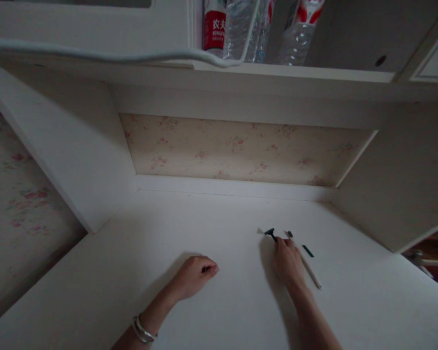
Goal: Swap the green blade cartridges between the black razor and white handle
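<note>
My right hand (289,262) is low over the white desk, its fingers closed on the handle of a black T-shaped razor (270,232). The razor's head points away to the left, and most of its handle is hidden by my fingers. Just left of that head lies a small pale piece (260,231), too small to name. A slim white stick (312,274) lies along the right side of this hand, partly covered by it. Next to it is a short dark green strip (308,251). My left hand (195,277) rests on the desk in a loose fist, with nothing visible in it.
A white desk top (219,218) spreads beneath both hands, between side panels (69,146) of a cabinet. Above hangs a shelf with plastic bottles (299,36), and a white cable (131,57) droops along its edge. Floral wallpaper (237,148) shows behind.
</note>
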Available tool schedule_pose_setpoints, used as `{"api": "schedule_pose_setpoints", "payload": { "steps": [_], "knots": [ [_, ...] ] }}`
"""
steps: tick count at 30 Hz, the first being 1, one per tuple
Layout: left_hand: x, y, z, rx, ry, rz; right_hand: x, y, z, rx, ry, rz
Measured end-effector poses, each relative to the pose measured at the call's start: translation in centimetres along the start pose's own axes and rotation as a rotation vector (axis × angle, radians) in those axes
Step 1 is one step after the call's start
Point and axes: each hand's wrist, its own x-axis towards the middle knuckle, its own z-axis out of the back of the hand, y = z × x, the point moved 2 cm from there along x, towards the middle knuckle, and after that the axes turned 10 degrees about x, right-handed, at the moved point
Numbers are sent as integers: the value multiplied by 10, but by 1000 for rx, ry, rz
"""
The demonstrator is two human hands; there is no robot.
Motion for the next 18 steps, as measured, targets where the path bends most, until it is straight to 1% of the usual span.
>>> {"api": "schedule_pose_setpoints", "payload": {
  "steps": [3,5,7,9,11,13,16,18],
  "knots": [
    [0,-2,3,-60,-10,8,-5,17,-1,142,-47,44],
    [0,-2,5,-128,-40,23,-11,30,-3,286,-44,119],
    [1,0,7,-221,-92,57,-18,43,-5,406,6,217],
    [2,4,7,-322,-140,124,-26,54,-7,495,66,297],
    [3,9,5,-421,-157,194,-33,65,-9,586,105,356],
    [3,11,3,-530,-151,225,-40,76,-8,682,128,421],
    [2,10,4,-689,-148,175,-51,91,-5,828,192,517],
    [0,7,6,-772,-142,126,-57,97,-4,907,246,552]
  ]
}}
